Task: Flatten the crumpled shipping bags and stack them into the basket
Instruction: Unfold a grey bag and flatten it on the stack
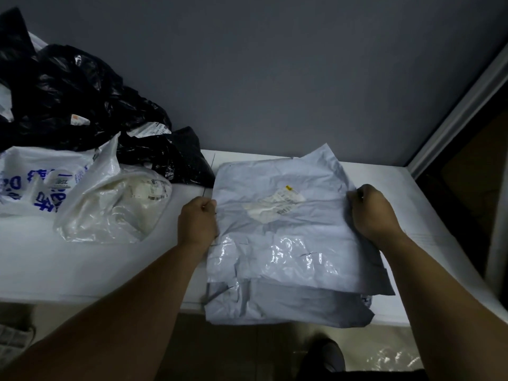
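Clenching both side edges of the grey shipping bag (288,229), left hand (196,221) at 9 o'clock, right hand (373,213) at 3 o'clock. Lying atop other grey bags (288,306) on the table (96,270). Likely feeling light, limp and slippery, so gripping opposite edges.

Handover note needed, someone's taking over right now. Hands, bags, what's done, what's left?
Hands: left hand grips the top grey bag by its left edge; right hand grips its right edge.
Bags: that bag lies nearly flat on a stack of flattened grey bags at the table front edge.
Done: the grey stack is flattened.
Left: crumpled black bags, a white printed bag and a translucent bag on the table's left. Basket not in view.
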A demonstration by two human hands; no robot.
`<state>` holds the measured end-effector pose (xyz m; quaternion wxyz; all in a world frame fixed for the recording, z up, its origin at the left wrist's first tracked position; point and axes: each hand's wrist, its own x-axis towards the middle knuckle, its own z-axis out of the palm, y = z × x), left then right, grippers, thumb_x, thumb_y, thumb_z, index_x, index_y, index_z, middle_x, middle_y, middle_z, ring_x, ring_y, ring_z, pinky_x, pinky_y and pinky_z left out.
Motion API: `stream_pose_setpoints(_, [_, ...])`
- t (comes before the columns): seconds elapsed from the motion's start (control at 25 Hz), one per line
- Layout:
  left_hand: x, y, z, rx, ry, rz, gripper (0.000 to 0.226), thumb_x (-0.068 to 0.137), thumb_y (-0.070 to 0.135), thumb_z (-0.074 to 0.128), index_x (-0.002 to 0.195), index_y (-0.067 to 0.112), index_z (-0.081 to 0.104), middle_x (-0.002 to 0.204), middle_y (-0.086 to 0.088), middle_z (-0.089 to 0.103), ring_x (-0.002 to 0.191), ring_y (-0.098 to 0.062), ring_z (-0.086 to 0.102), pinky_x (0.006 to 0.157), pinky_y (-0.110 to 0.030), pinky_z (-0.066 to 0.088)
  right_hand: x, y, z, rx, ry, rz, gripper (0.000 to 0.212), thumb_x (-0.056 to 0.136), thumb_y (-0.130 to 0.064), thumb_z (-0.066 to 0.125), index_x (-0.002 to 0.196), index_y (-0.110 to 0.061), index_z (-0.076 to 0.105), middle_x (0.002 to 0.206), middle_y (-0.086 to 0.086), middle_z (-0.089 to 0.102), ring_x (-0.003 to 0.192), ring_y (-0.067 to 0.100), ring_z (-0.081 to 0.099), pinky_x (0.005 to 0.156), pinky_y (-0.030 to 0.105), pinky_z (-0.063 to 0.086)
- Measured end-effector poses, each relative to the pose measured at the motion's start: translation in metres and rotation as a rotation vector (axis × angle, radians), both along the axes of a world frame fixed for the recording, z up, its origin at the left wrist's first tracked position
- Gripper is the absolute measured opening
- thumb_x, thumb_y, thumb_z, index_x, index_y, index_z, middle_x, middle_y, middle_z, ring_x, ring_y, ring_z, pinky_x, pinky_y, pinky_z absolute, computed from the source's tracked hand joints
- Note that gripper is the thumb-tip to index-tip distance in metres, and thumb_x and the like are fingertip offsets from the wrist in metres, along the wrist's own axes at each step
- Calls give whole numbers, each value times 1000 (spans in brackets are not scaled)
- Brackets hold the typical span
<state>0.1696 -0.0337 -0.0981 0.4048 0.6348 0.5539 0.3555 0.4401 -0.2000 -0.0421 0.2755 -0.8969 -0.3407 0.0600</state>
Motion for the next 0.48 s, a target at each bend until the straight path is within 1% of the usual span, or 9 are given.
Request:
stream_pose_setpoints(0.04, [-1,2,4,-36,-58,21,22,98,21,55,88,7,69,76,-4,65,73,-23,59,77,-35,50,-4,-1,4,39,-9,4,30,107,-31,39,105,-5,55,98,12,60,90,35,57,80,37,42])
stream_pose_setpoints(0.08, [-3,4,7,-60,-88,30,22,98,22,56,86,8,69,73,-3,63,68,-21,58,74,-33,50,-6,-2,8,69,2,9,28,106,-29,41,102,-5,56,94,7,58,86,30,55,79,36,42])
stream_pose_setpoints(0.12, [-6,4,9,-77,-86,23,23,97,22,57,84,7,69,71,-4,64,67,-21,58,71,-32,49,-8,-4,10,83,52,8,24,104,-24,44,94,-6,56,87,5,57,80,27,53,76,35,42])
stream_pose_setpoints(0.16, [-10,3,9,-96,-64,-5,26,97,23,59,84,3,69,73,-7,65,69,-24,59,71,-32,48,-10,-7,12,74,134,0,21,100,-17,47,85,-5,56,79,5,56,74,26,51,71,35,42])
stream_pose_setpoints(0.24, [-17,1,2,-130,82,-92,32,96,24,61,81,-3,68,80,-15,69,77,-29,64,74,-35,50,-13,-19,12,4,362,-33,20,91,-10,51,73,-2,53,68,10,53,61,27,50,58,33,44])
stream_pose_setpoints(0.32, [-21,-2,-13,-150,307,-190,31,95,23,60,73,1,65,80,-18,67,83,-34,66,73,-36,50,-17,-31,6,-84,551,-81,16,90,-10,57,78,1,57,72,16,57,59,28,56,53,31,51])
stream_pose_setpoints(0.36, [-22,-3,-21,-180,393,-232,28,94,21,59,76,1,63,83,-20,66,83,-34,66,70,-35,49,-17,-35,1,-136,595,-96,15,90,-11,59,83,3,59,77,18,60,61,30,58,53,33,54])
stream_pose_setpoints(0.44, [-20,-7,-31,-252,488,-288,21,90,20,58,88,-1,61,94,-23,67,80,-32,64,62,-31,45,-15,-37,-12,-212,610,-114,19,90,-13,61,92,6,60,81,19,61,64,31,59,55,35,56])
stream_pose_setpoints(0.48, [-19,-7,-33,-271,500,-297,21,88,21,58,89,1,60,97,-23,67,79,-31,63,59,-28,41,-14,-35,-18,-222,591,-123,21,91,-14,61,94,6,60,81,19,62,64,31,60,55,36,56])
